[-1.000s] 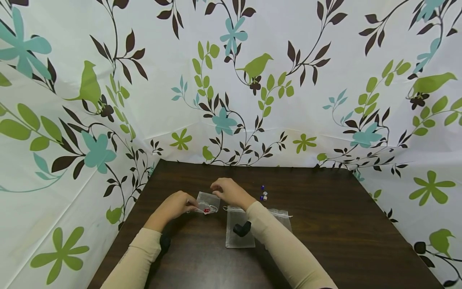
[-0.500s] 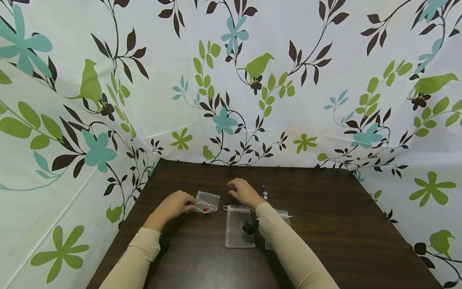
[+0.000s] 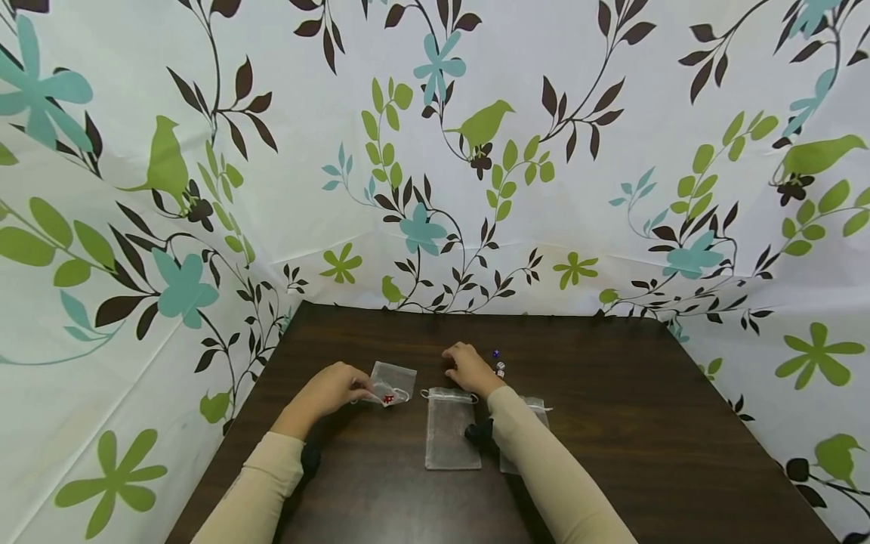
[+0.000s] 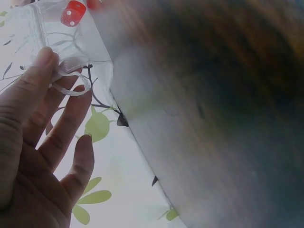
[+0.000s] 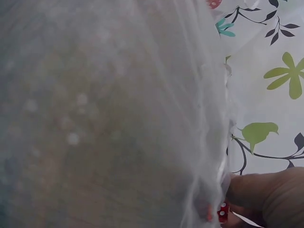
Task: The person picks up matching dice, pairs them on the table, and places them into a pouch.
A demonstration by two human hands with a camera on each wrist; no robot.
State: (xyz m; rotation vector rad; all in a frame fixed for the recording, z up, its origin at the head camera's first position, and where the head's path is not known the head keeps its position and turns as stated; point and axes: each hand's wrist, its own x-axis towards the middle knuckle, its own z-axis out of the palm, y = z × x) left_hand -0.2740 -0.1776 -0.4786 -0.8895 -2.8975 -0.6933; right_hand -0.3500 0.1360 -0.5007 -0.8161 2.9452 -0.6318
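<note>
In the head view my left hand (image 3: pixel 333 389) pinches the edge of a small sheer drawstring bag (image 3: pixel 397 375), with red dice (image 3: pixel 388 398) showing at its near end. The left wrist view shows thumb and fingertips at the drawstring loop (image 4: pixel 71 90), next to a red die (image 4: pixel 73 13). My right hand (image 3: pixel 470 369) reaches down to the table, its fingers bent. In the right wrist view a red die (image 5: pixel 223 212) sits right at the thumb (image 5: pixel 261 190) and fingertips; I cannot tell whether it is gripped. The head view hides that die behind the hand.
A second sheer bag (image 3: pixel 451 442) lies flat in the middle, and a third bag (image 3: pixel 541 413) is partly under the right forearm. Right of the right hand lie a blue die (image 3: pixel 496 353) and white dice (image 3: pixel 501 366). Patterned curtains (image 3: pixel 476 189) border the dark table (image 3: pixel 646 438).
My right hand has moved from beside the left bag rightward to near the blue and white dice, uncovering more of the middle bag. The left hand stays at its bag.
</note>
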